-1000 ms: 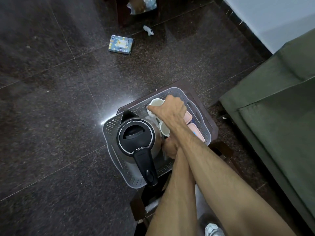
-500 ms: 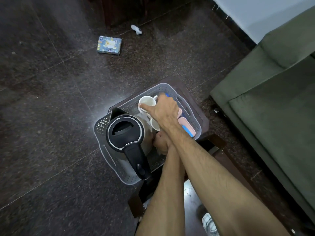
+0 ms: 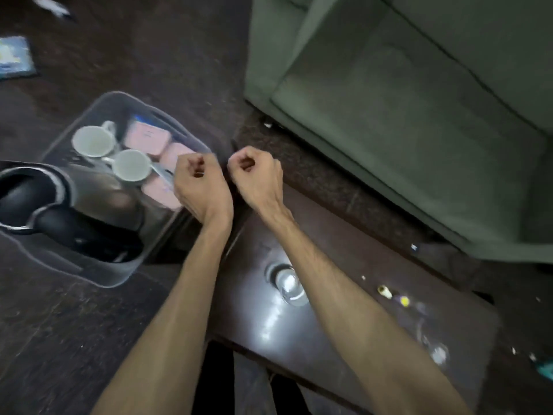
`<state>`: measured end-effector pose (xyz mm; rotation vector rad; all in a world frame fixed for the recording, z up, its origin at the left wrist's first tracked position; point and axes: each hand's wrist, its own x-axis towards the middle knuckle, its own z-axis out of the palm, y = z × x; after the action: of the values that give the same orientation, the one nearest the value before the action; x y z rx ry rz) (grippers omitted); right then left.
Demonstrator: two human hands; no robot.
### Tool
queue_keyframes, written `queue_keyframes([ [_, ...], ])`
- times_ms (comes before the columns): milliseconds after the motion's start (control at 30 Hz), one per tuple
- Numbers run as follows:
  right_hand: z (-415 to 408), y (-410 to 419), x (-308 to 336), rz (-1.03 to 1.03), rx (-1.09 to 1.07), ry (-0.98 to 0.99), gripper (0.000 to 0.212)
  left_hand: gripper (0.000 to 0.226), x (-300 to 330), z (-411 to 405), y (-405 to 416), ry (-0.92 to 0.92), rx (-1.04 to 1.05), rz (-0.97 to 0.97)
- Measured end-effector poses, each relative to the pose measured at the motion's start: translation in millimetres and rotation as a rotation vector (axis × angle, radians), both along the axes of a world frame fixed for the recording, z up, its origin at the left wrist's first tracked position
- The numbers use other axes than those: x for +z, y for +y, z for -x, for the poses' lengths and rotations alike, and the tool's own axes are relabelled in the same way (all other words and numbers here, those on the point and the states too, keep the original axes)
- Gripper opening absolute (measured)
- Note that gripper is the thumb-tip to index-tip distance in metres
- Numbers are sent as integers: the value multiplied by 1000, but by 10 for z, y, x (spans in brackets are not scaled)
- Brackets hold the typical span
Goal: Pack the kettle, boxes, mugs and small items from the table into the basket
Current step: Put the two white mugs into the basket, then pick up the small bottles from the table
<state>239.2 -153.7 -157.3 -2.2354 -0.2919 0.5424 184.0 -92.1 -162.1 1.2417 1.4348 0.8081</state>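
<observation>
Two bare forearms run up from the bottom edge of my view, side by side over a dark glossy table [image 3: 344, 333]. On that table top, nearest me, I see a small round clear thing [image 3: 288, 284] catching the light between the arms, blurred enough that I cannot name it. To its right lie a few tiny bits, one pale [image 3: 384, 291] and one yellow [image 3: 404, 301].

Farther up, my left hand [image 3: 199, 181] is curled into a loose fist at the right rim of the basket, and I cannot tell whether anything is pinched inside it. My right hand [image 3: 257, 172] is curled the same way just beside it, apart from it by a narrow gap, with nothing visible in its grip.

Left of the hands sits the grey plastic basket [image 3: 104, 277]. The steel kettle [image 3: 74, 205] with its black lid and handle fills the near end. Beyond it two white mugs [image 3: 94, 142] stand open side up, touching each other, and pink boxes [image 3: 148, 139] are packed against the right wall, one partly behind my left hand.

Farther off, a green sofa [image 3: 404, 115] takes the upper right, and a blue box [image 3: 13, 56] lies on the dark floor at the far left.
</observation>
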Motion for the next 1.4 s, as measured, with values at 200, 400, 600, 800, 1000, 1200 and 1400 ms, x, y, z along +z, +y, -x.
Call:
queue_keyframes([
  [200,-45,-1753,-64,98,-190,14,6,13,4,-149,-1539,91,-556,-56],
  [400,77,-3463,-202,241,-512,43,10,7,-73,-98,-2880,298,-1164,-93],
  [600,333,-4662,-501,436,-598,161,21,15,-406,-149,-3734,572,-1634,-329],
  [800,378,-5182,-1015,567,-379,156,35,28,-929,-357,-4201,776,-1942,-590],
  [1000,344,-5335,-1365,519,-249,148,41,35,-1345,-415,-4494,880,-2044,-725],
  [1200,379,-5341,-1415,472,-296,77,32,32,-1420,-402,-4661,866,-1972,-625],
  [1400,272,-5145,-1266,437,-312,17,29,31,-1246,-443,-4512,753,-1803,-523],
])
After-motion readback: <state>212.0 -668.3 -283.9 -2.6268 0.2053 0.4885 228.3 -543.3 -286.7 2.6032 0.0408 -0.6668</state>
